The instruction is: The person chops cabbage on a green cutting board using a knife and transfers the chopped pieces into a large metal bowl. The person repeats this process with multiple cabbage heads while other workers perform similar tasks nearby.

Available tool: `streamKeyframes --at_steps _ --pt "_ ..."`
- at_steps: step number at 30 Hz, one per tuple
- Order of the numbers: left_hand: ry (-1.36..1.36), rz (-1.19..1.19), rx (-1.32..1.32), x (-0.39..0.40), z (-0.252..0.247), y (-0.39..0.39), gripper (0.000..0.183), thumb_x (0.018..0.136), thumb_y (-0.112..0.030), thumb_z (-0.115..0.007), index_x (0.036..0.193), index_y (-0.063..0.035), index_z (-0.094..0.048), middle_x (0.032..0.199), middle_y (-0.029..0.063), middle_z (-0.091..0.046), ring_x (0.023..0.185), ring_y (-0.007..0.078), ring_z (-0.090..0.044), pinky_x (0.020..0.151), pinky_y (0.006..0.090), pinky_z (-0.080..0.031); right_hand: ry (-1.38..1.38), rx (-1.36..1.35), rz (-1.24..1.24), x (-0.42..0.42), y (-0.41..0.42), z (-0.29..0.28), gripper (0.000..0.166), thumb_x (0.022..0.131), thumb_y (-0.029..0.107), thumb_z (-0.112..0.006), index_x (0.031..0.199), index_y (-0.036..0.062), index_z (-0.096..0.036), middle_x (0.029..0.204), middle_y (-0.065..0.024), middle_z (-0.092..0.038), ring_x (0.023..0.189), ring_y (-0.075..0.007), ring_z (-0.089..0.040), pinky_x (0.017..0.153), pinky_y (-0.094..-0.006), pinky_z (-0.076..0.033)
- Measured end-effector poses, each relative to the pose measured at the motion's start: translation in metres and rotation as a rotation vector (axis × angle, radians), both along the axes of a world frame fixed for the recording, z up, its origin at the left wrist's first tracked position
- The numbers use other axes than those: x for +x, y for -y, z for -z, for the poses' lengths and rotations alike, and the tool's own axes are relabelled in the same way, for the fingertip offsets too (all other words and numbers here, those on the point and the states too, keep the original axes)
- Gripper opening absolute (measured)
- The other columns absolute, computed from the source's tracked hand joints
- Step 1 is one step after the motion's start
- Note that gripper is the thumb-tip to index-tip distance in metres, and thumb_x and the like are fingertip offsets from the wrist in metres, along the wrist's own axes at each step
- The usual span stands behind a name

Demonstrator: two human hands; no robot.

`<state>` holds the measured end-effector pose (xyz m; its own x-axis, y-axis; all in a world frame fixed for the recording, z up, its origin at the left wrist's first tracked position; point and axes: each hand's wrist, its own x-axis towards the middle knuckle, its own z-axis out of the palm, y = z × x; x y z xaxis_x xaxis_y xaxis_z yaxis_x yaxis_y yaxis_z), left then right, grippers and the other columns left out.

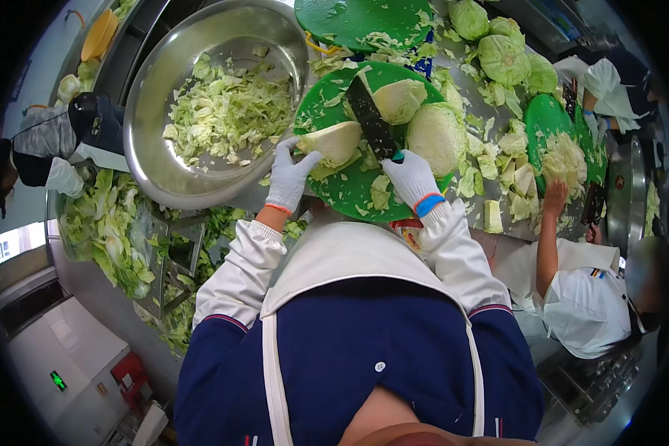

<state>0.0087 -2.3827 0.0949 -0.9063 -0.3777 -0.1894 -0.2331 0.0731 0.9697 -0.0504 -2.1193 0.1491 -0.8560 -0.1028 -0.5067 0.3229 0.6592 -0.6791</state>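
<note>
In the head view, a round green cutting board [334, 192] lies before me, strewn with cabbage scraps. At its left side my left hand [288, 173], in a white knit glove, holds the outer end of a cut cabbage wedge [334, 140] between thumb and fingers. My right hand [412, 177], gloved too, grips the teal handle of a dark-bladed cleaver [371, 120]. The blade points away from me, with bits of leaf stuck to it. Right of the blade rest another cabbage piece [400, 101] and a larger cabbage piece [436, 139].
A large steel basin [145, 161] with chopped cabbage [228, 117] adjoins the board's left side. Beyond are a second green board [362, 22] and whole cabbages [504, 58]. At right, a co-worker's hand [556, 192] touches cabbage near a cleaver [593, 203]. Leafy trimmings [111, 228] lie lower left.
</note>
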Motion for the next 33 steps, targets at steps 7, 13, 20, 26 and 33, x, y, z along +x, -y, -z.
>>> streamKeyframes --at_steps 7,13,20,26,33 --pt "0.143 0.098 -0.243 -0.006 -0.046 -0.006 0.063 0.081 -0.025 -0.08 0.132 0.0011 -0.054 0.118 0.0114 -0.062 0.111 0.0174 -0.061 0.091 0.0306 -0.051 0.119 -0.245 0.037 0.017 0.019 -0.061 0.035 0.09 0.032 -0.067 0.09 -0.0031 -0.062 0.068 -0.0158 -0.063 0.054 -0.0231 -0.065 0.048 -0.0355 -0.05" --pt "0.183 0.138 -0.326 -0.003 -0.044 0.01 0.065 0.079 -0.026 -0.08 0.133 0.0019 -0.055 0.125 0.0165 -0.063 0.115 0.023 -0.06 0.098 0.0332 -0.048 0.326 -0.445 0.103 0.012 0.032 -0.061 0.027 0.092 0.028 -0.064 0.095 0.002 -0.057 0.063 -0.0035 -0.052 0.046 -0.0171 -0.054 0.042 -0.0338 -0.047" --pt "0.194 0.271 -0.238 0.005 -0.028 0.029 0.066 0.082 -0.025 -0.077 0.138 -0.0004 -0.051 0.123 0.0139 -0.062 0.11 0.0213 -0.062 0.097 0.034 -0.05 0.169 -0.312 -0.011 0.02 0.036 -0.065 0.031 0.092 0.029 -0.064 0.09 -0.001 -0.059 0.061 -0.0068 -0.056 0.048 -0.0181 -0.059 0.045 -0.0337 -0.051" --pt "0.106 0.056 0.578 0.011 -0.045 0.019 0.055 0.088 -0.011 -0.071 0.137 -0.0012 -0.048 0.12 0.0103 -0.06 0.111 0.0218 -0.061 0.097 0.0365 -0.053 0.193 -0.372 0.079 0.025 0.033 -0.081 0.032 0.091 0.028 -0.066 0.088 -0.0031 -0.059 0.059 -0.0088 -0.058 0.043 -0.017 -0.058 0.046 -0.0319 -0.049" --pt "0.132 0.083 0.383 0.019 0.0 -0.006 0.051 0.087 -0.006 -0.073 0.132 -0.002 -0.049 0.118 0.0096 -0.061 0.108 0.017 -0.061 0.093 0.0318 -0.053 0.021 -0.183 -0.032 0.03 0.036 -0.078 0.033 0.09 0.031 -0.067 0.086 -0.0017 -0.063 0.061 -0.0145 -0.06 0.053 -0.0217 -0.064 0.053 -0.0354 -0.05"
